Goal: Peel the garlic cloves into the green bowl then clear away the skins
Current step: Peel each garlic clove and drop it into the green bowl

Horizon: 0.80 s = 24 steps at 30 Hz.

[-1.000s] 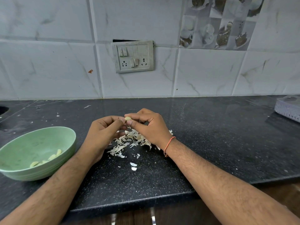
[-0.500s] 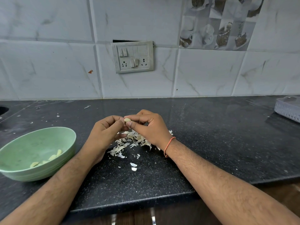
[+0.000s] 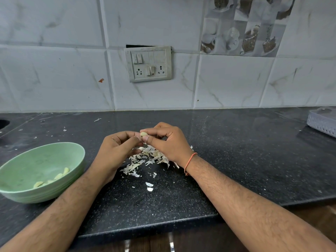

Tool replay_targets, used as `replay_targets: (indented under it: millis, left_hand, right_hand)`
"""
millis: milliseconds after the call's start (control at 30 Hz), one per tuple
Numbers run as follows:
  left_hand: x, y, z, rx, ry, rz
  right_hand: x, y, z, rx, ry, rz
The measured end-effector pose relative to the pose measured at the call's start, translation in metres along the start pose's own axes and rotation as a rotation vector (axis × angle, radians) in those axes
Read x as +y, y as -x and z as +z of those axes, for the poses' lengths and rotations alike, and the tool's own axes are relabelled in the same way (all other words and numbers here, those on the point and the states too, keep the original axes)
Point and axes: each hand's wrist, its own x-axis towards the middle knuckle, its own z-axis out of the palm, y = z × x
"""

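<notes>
Both hands meet over the middle of the bench, and between them sits one clove [image 3: 144, 134]. The right hand [image 3: 168, 141] pinches it between thumb and forefinger, fingers curled tight. The left hand [image 3: 116, 151] is curled too, its fingertips pressed up against the clove from the other side, thumb touching it. Whether skin is left on this clove is too small to tell.

Right under the hands lies the pile of skins [image 3: 147, 158], spread on the dark bench [image 3: 236, 160], with a few loose flakes [image 3: 149, 186] nearer the front edge and more scattered toward the back left.

The green bowl [image 3: 21, 194] stands near the front left corner, well apart from the pile, left of the left forearm. Peeled cloves [image 3: 59, 175] lie inside it.

An orange band [image 3: 190, 163] circles the right wrist. A grey basket [image 3: 322, 122] sits at the right edge.
</notes>
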Motion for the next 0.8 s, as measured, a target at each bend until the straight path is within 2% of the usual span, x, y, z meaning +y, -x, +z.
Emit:
replay_targets:
  millis: [500, 800]
  left_hand:
    - [0.0013, 0.0005, -0.0009, -0.018, 0.024, -0.015]
    - [0.0031, 0.0058, -0.0007, -0.043, -0.25, 0.043]
  right_hand:
    - [0.0004, 0.001, 0.0027, -0.05, -0.118, 0.065]
    - [-0.0061, 0.0016, -0.0036, -0.036, -0.458, 0.259]
